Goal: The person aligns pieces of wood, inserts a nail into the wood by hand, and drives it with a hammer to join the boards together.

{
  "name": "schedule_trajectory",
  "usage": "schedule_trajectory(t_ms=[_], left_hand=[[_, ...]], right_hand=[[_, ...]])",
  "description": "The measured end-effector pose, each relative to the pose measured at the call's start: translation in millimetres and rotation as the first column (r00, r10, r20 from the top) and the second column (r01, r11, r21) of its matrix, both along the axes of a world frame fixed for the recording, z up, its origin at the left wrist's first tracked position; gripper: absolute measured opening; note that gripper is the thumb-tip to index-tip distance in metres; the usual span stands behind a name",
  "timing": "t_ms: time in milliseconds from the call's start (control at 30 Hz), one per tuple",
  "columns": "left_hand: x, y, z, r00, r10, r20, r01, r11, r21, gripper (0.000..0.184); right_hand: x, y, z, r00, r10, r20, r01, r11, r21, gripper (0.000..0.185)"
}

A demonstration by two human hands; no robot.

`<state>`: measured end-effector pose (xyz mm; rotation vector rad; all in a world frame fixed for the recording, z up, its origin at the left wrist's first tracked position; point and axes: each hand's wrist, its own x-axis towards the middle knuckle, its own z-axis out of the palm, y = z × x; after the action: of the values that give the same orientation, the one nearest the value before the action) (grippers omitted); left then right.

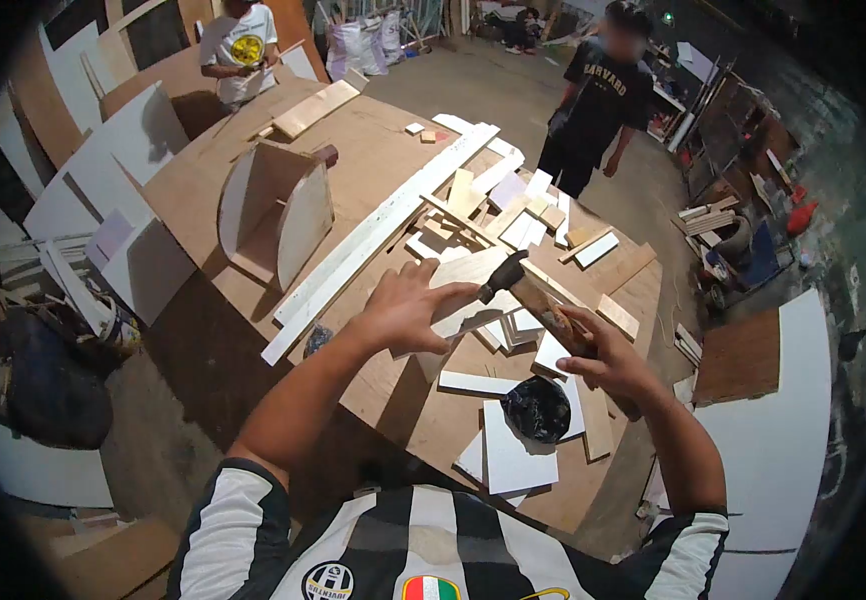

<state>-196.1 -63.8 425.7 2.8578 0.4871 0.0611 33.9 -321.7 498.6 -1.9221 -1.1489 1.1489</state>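
My right hand [608, 355] is closed around the worn wooden handle of a hammer [551, 318]. The hammer's dark head [504, 277] points up and to the left, over a pale wooden board [465, 268]. At the board's left end is my left hand [408, 308], with thumb and fingers spread wide apart. Its index finger reaches close to the hammer head; whether the hand grips the board, I cannot tell. Below the hammer, a black plastic bag [537, 410] lies open on a white panel [521, 462].
Scattered wood offcuts [513, 205] and long white strips [385, 240] cover much of the wooden table [193, 180]. A curved-sided wooden shelf unit [278, 215] stands at left. One person [608, 90] stands beyond the table at right, another [241, 55] at the far left. White panels [783, 440] lean at right.
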Motion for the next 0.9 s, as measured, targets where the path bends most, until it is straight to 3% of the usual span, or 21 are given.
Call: schedule_trajectory(t_ms=[100, 133, 167, 200, 333, 400, 433, 500, 533, 567, 633, 700, 767, 833, 900], left_hand=[[3, 0, -1, 1.000, 0.007, 0.006, -0.007, 1.000, 0.004, 0.097], [4, 0, -1, 1.000, 0.009, -0.008, -0.008, 1.000, 0.009, 0.096], [4, -1, 1, 1.000, 0.018, -0.009, -0.018, 1.000, 0.007, 0.096], [4, -2, 6, 1.000, 0.022, -0.009, -0.023, 0.999, -0.024, 0.097], [7, -1, 7, 0.999, 0.026, -0.029, -0.027, 0.998, -0.048, 0.098], [9, -2, 6, 0.998, 0.036, -0.045, -0.037, 0.999, -0.037, 0.099], [10, -2, 6, 0.998, 0.039, -0.056, -0.041, 0.999, -0.024, 0.100], [12, -3, 6, 0.998, 0.042, -0.048, -0.043, 0.999, -0.021, 0.100], [12, -4, 6, 0.998, 0.040, -0.040, -0.041, 0.999, -0.018, 0.100], [12, -4, 5, 0.998, 0.042, -0.042, -0.042, 0.999, -0.018, 0.100], [13, -1, 3, 0.997, 0.023, -0.068, -0.024, 1.000, -0.006, 0.100], [11, -1, 5, 0.998, 0.029, -0.061, -0.030, 1.000, -0.005, 0.098], [12, -1, 3, 0.998, 0.031, -0.054, -0.031, 0.999, -0.007, 0.097], [15, -1, -1, 0.998, 0.047, -0.042, -0.046, 0.999, 0.018, 0.096], [14, 2, 0, 0.998, 0.034, -0.047, -0.033, 0.999, 0.024, 0.096]], right_hand=[[27, 14, -16, 0.997, 0.052, 0.064, -0.053, 0.999, 0.004, 0.077], [41, 18, -28, 0.929, 0.177, 0.326, -0.219, 0.971, 0.095, 0.080], [51, 21, -36, 0.781, 0.253, 0.571, -0.395, 0.908, 0.139, 0.082], [40, 27, -17, 0.750, 0.255, 0.610, -0.309, 0.951, -0.017, 0.079], [37, 44, -8, 0.726, 0.257, 0.638, -0.213, 0.966, -0.146, 0.069], [51, 44, -32, 0.835, 0.128, 0.535, -0.219, 0.970, 0.110, 0.062], [57, 46, -43, 0.836, 0.131, 0.533, -0.222, 0.969, 0.111, 0.062], [64, 50, -57, 0.952, 0.050, 0.301, -0.140, 0.948, 0.287, 0.058], [63, 50, -57, 0.912, 0.049, 0.406, -0.159, 0.957, 0.243, 0.060], [61, 48, -53, 0.913, 0.050, 0.405, -0.161, 0.957, 0.243, 0.060], [55, 46, -36, 0.694, 0.251, 0.675, -0.343, 0.939, 0.004, 0.061], [73, 48, -50, 0.843, 0.131, 0.523, -0.249, 0.955, 0.162, 0.062], [85, 56, -66, 0.904, 0.049, 0.426, -0.208, 0.919, 0.334, 0.062], [61, 55, -36, 0.903, 0.035, 0.428, -0.166, 0.948, 0.272, 0.060], [54, 55, -23, 0.761, 0.294, 0.579, -0.364, 0.931, 0.005, 0.060]])
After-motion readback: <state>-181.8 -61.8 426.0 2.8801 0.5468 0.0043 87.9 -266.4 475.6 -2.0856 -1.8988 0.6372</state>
